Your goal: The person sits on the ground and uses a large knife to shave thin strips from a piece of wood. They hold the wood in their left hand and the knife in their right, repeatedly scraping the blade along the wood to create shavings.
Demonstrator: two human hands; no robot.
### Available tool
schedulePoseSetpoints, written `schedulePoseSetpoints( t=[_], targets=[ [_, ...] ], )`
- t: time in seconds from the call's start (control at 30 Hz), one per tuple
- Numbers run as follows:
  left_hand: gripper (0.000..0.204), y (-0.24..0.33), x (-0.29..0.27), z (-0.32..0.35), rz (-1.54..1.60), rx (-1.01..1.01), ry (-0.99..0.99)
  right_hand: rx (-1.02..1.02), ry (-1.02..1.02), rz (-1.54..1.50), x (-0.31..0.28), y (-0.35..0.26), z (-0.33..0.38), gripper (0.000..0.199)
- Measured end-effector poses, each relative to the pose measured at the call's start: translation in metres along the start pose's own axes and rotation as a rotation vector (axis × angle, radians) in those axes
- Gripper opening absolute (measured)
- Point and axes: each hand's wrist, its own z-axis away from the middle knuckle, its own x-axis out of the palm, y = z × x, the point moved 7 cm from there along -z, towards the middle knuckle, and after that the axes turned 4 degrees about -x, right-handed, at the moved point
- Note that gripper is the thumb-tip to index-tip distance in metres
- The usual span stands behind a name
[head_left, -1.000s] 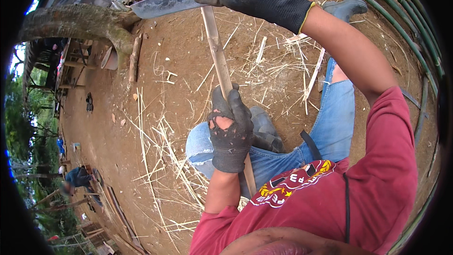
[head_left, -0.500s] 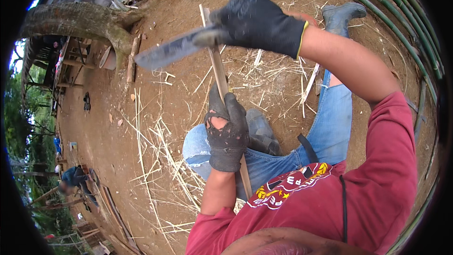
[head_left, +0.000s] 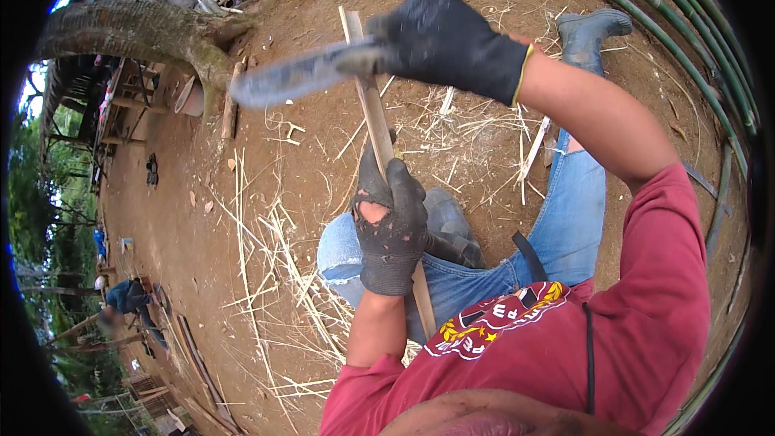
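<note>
My left hand, in a worn dark glove torn open over the back, is closed around a long split bamboo strip. The strip runs from above the hand down past my wrist to my lap. My right hand, in a black glove with a yellow-edged cuff, grips a machete near the strip's upper end. Its broad blade points left, crosses the strip and is blurred by motion. Whether the edge bites into the bamboo I cannot tell.
Thin bamboo shavings litter the dirt beside my bent knee. Green bamboo poles lie along the right rim. A tree trunk stands at upper left, with a short log nearby. Another person bends far off at left.
The machete blade has tilted slightly, its tip rising a little, while my right hand has shifted slightly right and down. My left hand keeps its hold on the strip.
</note>
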Motion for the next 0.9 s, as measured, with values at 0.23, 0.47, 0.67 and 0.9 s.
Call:
schedulePoseSetpoints(
  t=[0.23,0.47,0.67,0.9],
  targets=[
    [0.036,0.006,0.002,0.001,0.24,-0.148,-0.126,0.207,0.227,0.416,-0.016,0.091,-0.005,0.055],
    [0.037,0.021,0.005,0.011,0.439,-0.172,-0.334,0.949,0.258,-0.966,-0.008,0.145,0.058,0.055],
    [0.042,0.03,0.007,0.018,0.605,-0.131,-0.523,0.776,0.28,-1.15,0.027,0.114,0.105,0.055],
    [0.04,0.029,0.009,0.021,0.588,-0.127,-0.518,1.477,-0.192,-1.715,0.182,-0.012,0.264,0.026]
  ],
)
